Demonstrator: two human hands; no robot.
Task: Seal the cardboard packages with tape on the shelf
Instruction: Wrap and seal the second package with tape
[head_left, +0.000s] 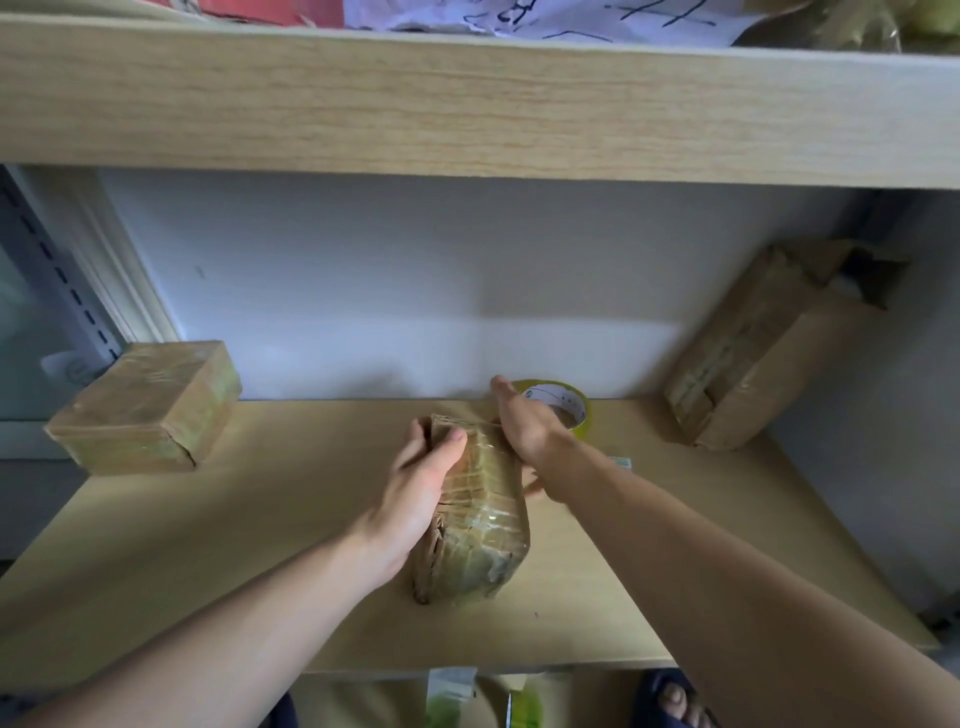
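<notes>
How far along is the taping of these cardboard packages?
Done: the left package looks fully taped. In hand: the middle package, gripped by the left hand, right hand beside the tape roll. Left: the right package, its end flaps open.

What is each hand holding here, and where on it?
Left hand grips the middle package at its upper left edge; right hand rests on its top right, fingers straight.

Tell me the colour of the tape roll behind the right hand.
Yellow-green, with a white inner core; the tape roll shows in the head view.
</notes>
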